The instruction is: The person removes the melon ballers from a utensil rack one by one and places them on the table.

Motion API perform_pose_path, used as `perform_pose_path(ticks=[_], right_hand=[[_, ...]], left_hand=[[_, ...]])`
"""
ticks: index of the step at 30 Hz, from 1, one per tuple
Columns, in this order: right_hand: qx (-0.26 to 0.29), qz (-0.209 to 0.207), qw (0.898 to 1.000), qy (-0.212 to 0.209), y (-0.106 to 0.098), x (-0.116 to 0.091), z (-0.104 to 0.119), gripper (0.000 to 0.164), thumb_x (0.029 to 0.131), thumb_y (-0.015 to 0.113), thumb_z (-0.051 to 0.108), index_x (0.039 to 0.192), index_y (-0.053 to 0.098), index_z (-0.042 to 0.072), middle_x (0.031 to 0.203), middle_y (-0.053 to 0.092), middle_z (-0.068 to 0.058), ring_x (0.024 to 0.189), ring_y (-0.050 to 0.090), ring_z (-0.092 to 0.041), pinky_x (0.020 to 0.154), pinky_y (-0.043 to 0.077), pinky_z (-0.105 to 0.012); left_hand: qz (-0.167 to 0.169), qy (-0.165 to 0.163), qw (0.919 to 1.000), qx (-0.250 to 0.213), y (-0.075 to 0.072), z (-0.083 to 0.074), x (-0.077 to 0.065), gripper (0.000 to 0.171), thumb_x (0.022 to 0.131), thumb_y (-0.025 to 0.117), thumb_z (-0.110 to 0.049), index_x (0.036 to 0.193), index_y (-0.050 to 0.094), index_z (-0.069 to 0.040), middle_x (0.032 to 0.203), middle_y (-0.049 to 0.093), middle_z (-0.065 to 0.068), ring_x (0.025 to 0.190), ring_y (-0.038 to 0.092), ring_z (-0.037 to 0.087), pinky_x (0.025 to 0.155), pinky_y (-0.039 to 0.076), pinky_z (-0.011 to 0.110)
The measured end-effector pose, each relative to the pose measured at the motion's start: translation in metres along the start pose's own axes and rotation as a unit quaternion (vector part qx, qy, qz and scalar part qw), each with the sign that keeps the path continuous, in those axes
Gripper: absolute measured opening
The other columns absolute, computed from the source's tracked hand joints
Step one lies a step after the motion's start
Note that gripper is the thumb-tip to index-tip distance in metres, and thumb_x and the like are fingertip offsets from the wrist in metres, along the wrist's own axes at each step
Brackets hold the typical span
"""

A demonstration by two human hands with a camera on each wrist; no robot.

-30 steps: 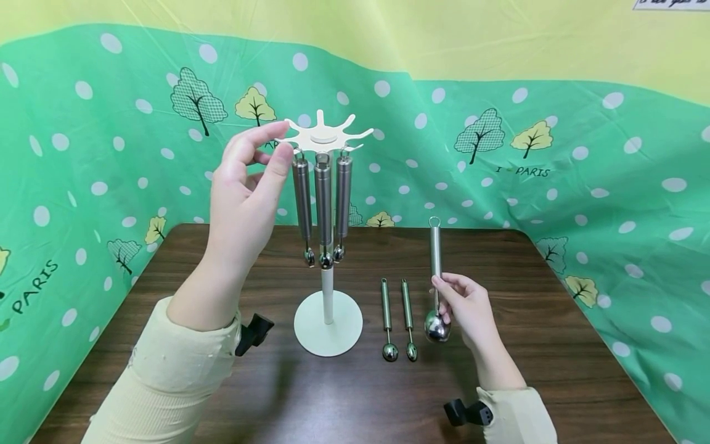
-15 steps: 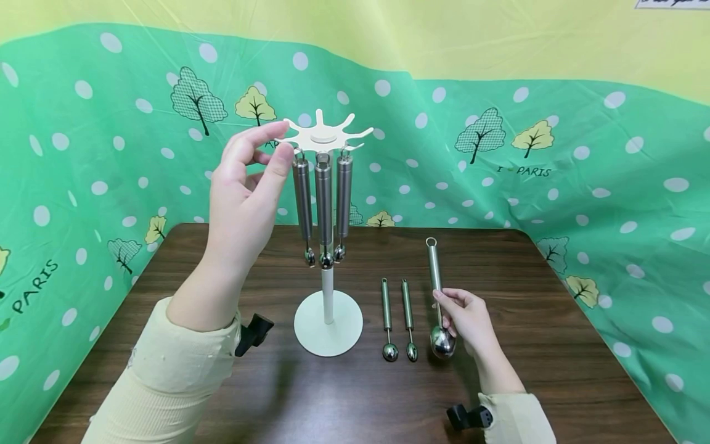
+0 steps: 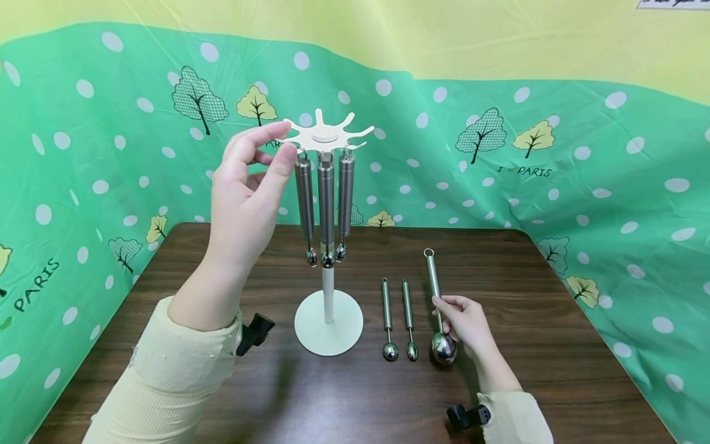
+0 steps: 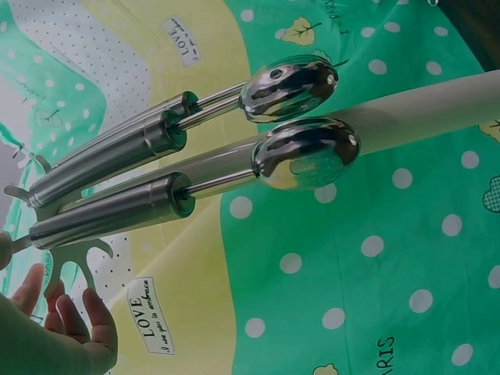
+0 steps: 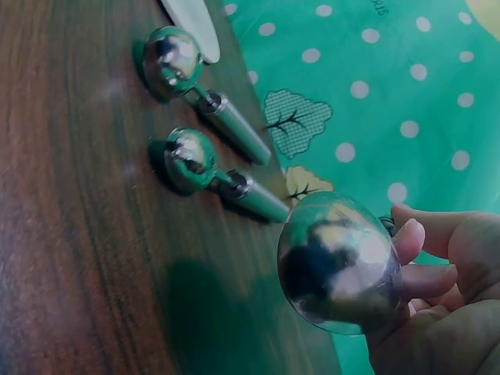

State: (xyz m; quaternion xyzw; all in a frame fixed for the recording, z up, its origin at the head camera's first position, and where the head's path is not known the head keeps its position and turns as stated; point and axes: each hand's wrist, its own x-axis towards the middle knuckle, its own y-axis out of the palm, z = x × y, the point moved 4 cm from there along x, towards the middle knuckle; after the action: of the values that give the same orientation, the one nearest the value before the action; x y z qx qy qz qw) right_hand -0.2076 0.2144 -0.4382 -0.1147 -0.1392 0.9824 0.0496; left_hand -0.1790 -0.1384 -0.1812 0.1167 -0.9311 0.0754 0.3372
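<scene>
A white rack (image 3: 328, 324) with curved hooks around its top stands on the table, and several metal melon ballers (image 3: 326, 203) hang from it, bowls down. At the rack's top, my left hand (image 3: 244, 191) pinches a hook at the near left between thumb and forefinger. My right hand (image 3: 470, 324) holds a larger round-bowled metal scoop (image 3: 444, 349) by its neck, bowl towards me. In the right wrist view that bowl (image 5: 340, 266) hides part of the fingers. Whether the scoop touches the table cannot be told.
Left of the right hand, a round-bowled melon baller (image 3: 391, 351) and a narrower oval one (image 3: 412, 351) lie side by side on the dark wooden table (image 3: 554, 345). A green and yellow printed cloth (image 3: 421, 148) hangs behind the table.
My right hand has come down and towards me with the scoop, whose handle end now sits lower and leans slightly left. The left hand stays at the rack's top.
</scene>
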Motion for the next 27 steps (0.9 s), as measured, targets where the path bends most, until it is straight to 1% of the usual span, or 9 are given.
perform_pose_path(ticks=[7, 13, 22, 27], right_hand=[[-0.003, 0.004, 1.0, 0.019, 0.001, 0.006, -0.011, 0.047, 0.099, 0.061, 0.024, 0.129, 0.054, -0.011, 0.073, 0.066, 0.005, 0.045, 0.046, -0.001, 0.038, 0.03, -0.015], [-0.006, 0.01, 1.0, 0.021, 0.002, 0.01, -0.017, 0.048, 0.099, 0.061, 0.023, 0.128, 0.053, -0.014, 0.072, 0.067, 0.003, 0.045, 0.046, 0.0, 0.038, 0.031, -0.015], [0.001, 0.014, 0.999, 0.035, 0.004, 0.018, -0.027, 0.042, 0.098, 0.062, 0.02, 0.123, 0.055, -0.014, 0.07, 0.068, 0.003, 0.045, 0.046, 0.0, 0.037, 0.03, -0.014], [-0.003, 0.015, 0.999, 0.043, 0.005, 0.021, -0.033, 0.042, 0.098, 0.062, 0.02, 0.122, 0.057, -0.014, 0.07, 0.069, 0.003, 0.044, 0.046, 0.0, 0.038, 0.031, -0.014]], left_hand=[[0.001, 0.0, 1.0, -0.001, 0.0, -0.001, -0.001, 0.033, 0.099, 0.061, -0.018, 0.129, 0.064, -0.005, 0.129, 0.056, 0.001, 0.096, 0.046, 0.012, 0.074, 0.045, 0.021], [-0.002, -0.001, 1.0, -0.004, 0.0, 0.0, 0.0, 0.032, 0.098, 0.062, -0.018, 0.128, 0.064, -0.006, 0.128, 0.057, 0.0, 0.096, 0.046, 0.012, 0.074, 0.045, 0.02], [-0.002, -0.004, 0.9999, -0.011, 0.0, 0.0, 0.0, 0.032, 0.099, 0.061, -0.019, 0.128, 0.065, -0.006, 0.126, 0.057, -0.001, 0.096, 0.046, 0.013, 0.076, 0.046, 0.022], [-0.003, -0.005, 0.9999, -0.014, 0.0, 0.0, -0.001, 0.032, 0.098, 0.061, -0.019, 0.128, 0.064, -0.006, 0.126, 0.056, -0.001, 0.098, 0.048, 0.013, 0.076, 0.046, 0.022]])
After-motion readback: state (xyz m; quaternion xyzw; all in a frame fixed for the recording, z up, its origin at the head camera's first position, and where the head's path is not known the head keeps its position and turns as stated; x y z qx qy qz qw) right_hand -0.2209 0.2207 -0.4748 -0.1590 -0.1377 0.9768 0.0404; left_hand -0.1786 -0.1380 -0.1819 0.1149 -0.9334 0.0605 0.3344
